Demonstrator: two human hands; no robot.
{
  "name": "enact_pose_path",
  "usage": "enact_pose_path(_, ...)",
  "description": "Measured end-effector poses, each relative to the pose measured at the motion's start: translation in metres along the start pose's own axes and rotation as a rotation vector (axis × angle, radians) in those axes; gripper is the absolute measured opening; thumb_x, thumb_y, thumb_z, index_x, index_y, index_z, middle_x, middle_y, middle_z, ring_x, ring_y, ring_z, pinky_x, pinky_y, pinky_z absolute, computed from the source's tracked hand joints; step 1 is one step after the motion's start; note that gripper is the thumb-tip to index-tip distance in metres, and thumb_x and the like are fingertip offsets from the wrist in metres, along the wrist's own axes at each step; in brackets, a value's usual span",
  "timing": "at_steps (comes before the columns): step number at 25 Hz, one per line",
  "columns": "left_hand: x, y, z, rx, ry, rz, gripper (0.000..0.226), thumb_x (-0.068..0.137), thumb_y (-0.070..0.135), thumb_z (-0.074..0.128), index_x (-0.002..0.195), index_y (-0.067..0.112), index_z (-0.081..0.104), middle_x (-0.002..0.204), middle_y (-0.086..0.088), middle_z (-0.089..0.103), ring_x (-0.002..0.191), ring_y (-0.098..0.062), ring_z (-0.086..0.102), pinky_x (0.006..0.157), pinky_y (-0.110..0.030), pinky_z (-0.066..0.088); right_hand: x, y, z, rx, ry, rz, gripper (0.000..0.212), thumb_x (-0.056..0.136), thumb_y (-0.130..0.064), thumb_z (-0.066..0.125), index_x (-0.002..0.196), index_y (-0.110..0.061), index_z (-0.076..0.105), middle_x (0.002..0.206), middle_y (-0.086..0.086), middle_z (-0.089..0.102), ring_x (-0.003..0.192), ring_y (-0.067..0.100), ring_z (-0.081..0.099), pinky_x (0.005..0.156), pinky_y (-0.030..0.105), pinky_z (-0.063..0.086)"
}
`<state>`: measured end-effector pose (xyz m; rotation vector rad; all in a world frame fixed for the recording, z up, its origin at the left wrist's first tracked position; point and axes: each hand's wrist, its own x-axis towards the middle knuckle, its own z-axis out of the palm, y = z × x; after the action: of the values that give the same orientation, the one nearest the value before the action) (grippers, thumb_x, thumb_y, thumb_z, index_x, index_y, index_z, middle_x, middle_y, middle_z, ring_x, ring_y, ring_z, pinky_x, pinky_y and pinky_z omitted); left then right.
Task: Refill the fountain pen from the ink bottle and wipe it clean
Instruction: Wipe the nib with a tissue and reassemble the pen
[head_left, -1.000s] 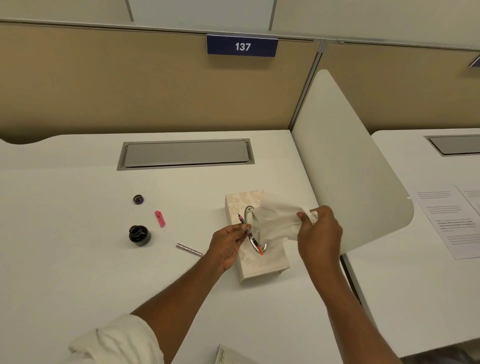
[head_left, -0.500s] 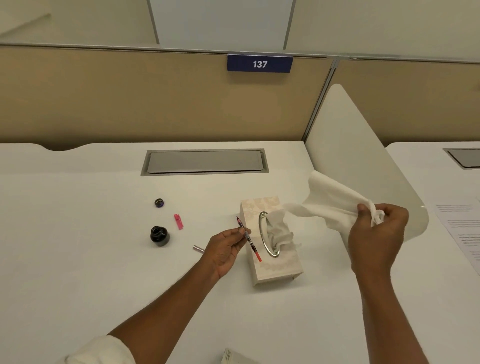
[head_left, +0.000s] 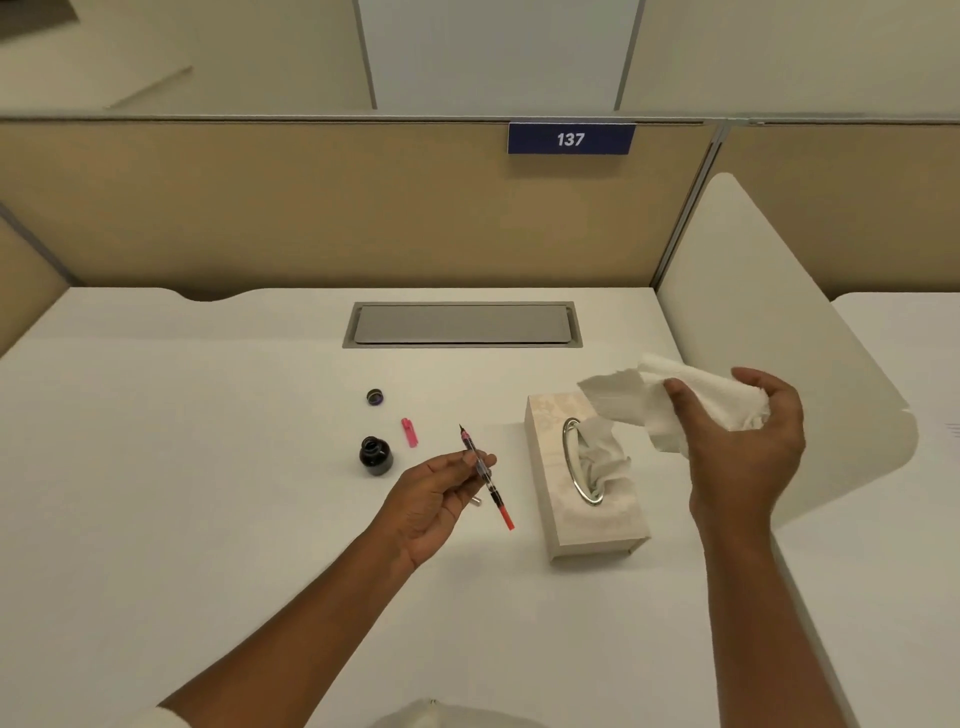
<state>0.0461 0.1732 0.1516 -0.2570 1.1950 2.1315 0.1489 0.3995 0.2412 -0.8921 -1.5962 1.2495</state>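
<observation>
- White desk (head_left: 208, 467) surface, closed in behind by a tan partition (head_left: 311, 208) carrying a blue plate marked 137, was laid out for the pen work.
- At the left hand (head_left: 431, 499) the pen (head_left: 485, 475) was pinched between thumb and fingertips around its clear middle, and it was held just above the desk.
- The pen's long axis was seen to run away from the body and slightly leftward, with the dark nib at the far end and the red tail at the near end.
- In the right hand (head_left: 737, 447) a crumpled white tissue (head_left: 680, 405) was clutched, lifted clear above the tissue box (head_left: 582, 525).
- The nib was judged to lie to the left of the tissue, with the box between the two hands; of the two, the right hand was the one placed to bring the tissue across to the nib.
- Further left, the open ink bottle (head_left: 375, 455) was stood on the desk, with its cap (head_left: 374, 397) beyond it and a small pink piece (head_left: 409, 432) just beside it.
- A silvery part (head_left: 476, 501) was partly hidden under the left hand; what it was could not be told.
- Wiping was judged not yet begun.
</observation>
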Motion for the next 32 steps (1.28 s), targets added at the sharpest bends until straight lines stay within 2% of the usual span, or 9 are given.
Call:
enact_pose_path(5, -0.009, 0.021, -0.021, -0.016, -0.033, -0.015, 0.013, 0.076, 0.003, 0.061, 0.075, -0.002, 0.073, 0.09, -0.018, 0.073, 0.101, -0.029, 0.067, 0.088, -0.032, 0.054, -0.023, 0.011, 0.025, 0.022, -0.107, 0.036, 0.016, 0.08, -0.024, 0.072, 0.077, -0.026, 0.057, 0.075, -0.012, 0.058, 0.068, 0.003, 0.054, 0.063, 0.018, 0.046)
enact_pose_path(10, -0.014, 0.038, -0.035, 0.031, -0.085, -0.083, 0.02, 0.084, 0.001, 0.056, 0.074, 0.0, 0.074, 0.089, -0.017, 0.074, 0.098, -0.027, 0.068, 0.079, -0.028, 0.058, -0.089, 0.036, 0.082, 0.0, -0.242, 0.277, 0.009, 0.093, -0.02, 0.056, 0.1, -0.016, 0.051, 0.096, 0.002, 0.059, 0.088, 0.017, 0.056, 0.079, 0.029, 0.047)
enact_pose_path(16, -0.015, 0.054, -0.059, 0.13, -0.082, -0.123, 0.018, 0.083, 0.0, 0.057, 0.075, -0.002, 0.074, 0.084, -0.015, 0.073, 0.09, -0.025, 0.069, 0.082, -0.029, 0.057, -0.131, 0.057, 0.128, 0.002, -0.225, 0.477, 0.012, 0.097, -0.019, 0.047, 0.094, -0.03, 0.048, 0.094, -0.012, 0.055, 0.08, 0.007, 0.055, 0.062, 0.023, 0.043)
enact_pose_path(18, -0.016, 0.059, -0.07, 0.173, -0.074, -0.126, 0.016, 0.082, -0.001, 0.059, 0.077, -0.003, 0.073, 0.085, -0.015, 0.073, 0.091, -0.025, 0.069, 0.079, -0.026, 0.057, -0.135, 0.063, 0.139, -0.011, -0.238, 0.514, 0.005, 0.097, -0.029, 0.045, 0.097, -0.032, 0.05, 0.105, -0.006, 0.058, 0.088, 0.008, 0.055, 0.07, 0.025, 0.046)
enact_pose_path(21, -0.016, 0.066, -0.083, 0.233, -0.051, -0.106, 0.013, 0.082, -0.001, 0.061, 0.079, -0.003, 0.073, 0.084, -0.015, 0.073, 0.089, -0.023, 0.069, 0.074, -0.023, 0.056, -0.14, 0.067, 0.156, 0.152, -0.343, 0.707, 0.027, 0.094, -0.049, 0.045, 0.11, -0.028, 0.05, 0.114, -0.001, 0.054, 0.102, 0.015, 0.056, 0.078, 0.031, 0.051)
enact_pose_path(24, -0.015, 0.074, -0.094, 0.266, -0.033, -0.074, 0.013, 0.082, -0.001, 0.062, 0.078, -0.002, 0.074, 0.083, -0.012, 0.074, 0.085, -0.019, 0.07, 0.073, -0.021, 0.056, -0.147, 0.064, 0.171, 0.286, -0.432, 0.814, 0.02, 0.094, -0.025, 0.047, 0.114, -0.027, 0.048, 0.118, 0.003, 0.048, 0.107, 0.022, 0.052, 0.086, 0.037, 0.05)
enact_pose_path(27, -0.011, 0.078, -0.1, 0.253, -0.003, -0.063, 0.013, 0.082, -0.001, 0.061, 0.078, -0.001, 0.073, 0.081, -0.009, 0.074, 0.084, -0.017, 0.071, 0.073, -0.021, 0.056, -0.152, 0.067, 0.176, 0.215, -0.619, 0.751, 0.051, 0.086, 0.002, 0.039, 0.129, -0.026, 0.041, 0.127, 0.007, 0.045, 0.113, 0.025, 0.05, 0.104, 0.044, 0.042)
enact_pose_path(29, -0.009, 0.076, -0.099, 0.243, 0.014, -0.074, 0.013, 0.082, -0.002, 0.061, 0.079, 0.001, 0.073, 0.081, -0.007, 0.075, 0.083, -0.017, 0.07, 0.076, -0.023, 0.055, -0.154, 0.07, 0.176, 0.139, -0.721, 0.669, 0.06, 0.087, 0.004, 0.043, 0.138, -0.027, 0.033, 0.133, 0.003, 0.044, 0.12, 0.025, 0.049, 0.106, 0.043, 0.042)
enact_pose_path(32, -0.007, 0.074, -0.095, 0.256, 0.021, -0.093, 0.016, 0.082, -0.001, 0.061, 0.077, 0.004, 0.075, 0.081, -0.007, 0.075, 0.083, -0.018, 0.07, 0.083, -0.029, 0.053, -0.153, 0.075, 0.174, 0.222, -0.638, 0.661, 0.059, 0.087, 0.001, 0.061, 0.135, -0.022, 0.037, 0.124, 0.006, 0.058, 0.112, 0.025, 0.06, 0.098, 0.044, 0.049)
